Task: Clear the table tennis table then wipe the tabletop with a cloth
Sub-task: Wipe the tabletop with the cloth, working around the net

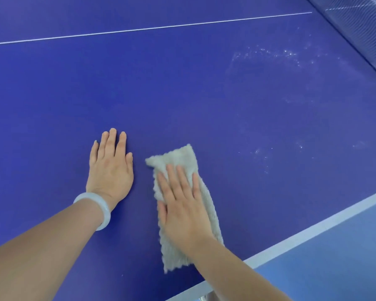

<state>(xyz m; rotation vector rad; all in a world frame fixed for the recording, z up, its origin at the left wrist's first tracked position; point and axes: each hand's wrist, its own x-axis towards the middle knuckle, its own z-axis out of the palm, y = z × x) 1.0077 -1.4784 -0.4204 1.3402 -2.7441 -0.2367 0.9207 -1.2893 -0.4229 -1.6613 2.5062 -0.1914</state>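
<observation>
Cloth (178,158) on the blue counter (182,94).
Right hand (182,207) presses it, grip spread flat; left hand (111,170) flat beside, holding nothing.

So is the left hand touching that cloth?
Apart. The head view shows a strip of bare blue tabletop between the left hand and the cloth; only the right hand lies flat on the cloth.

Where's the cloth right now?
Head view, lower centre: the cloth lies on the tabletop under the right hand, beside the left hand, near the white edge.
</observation>
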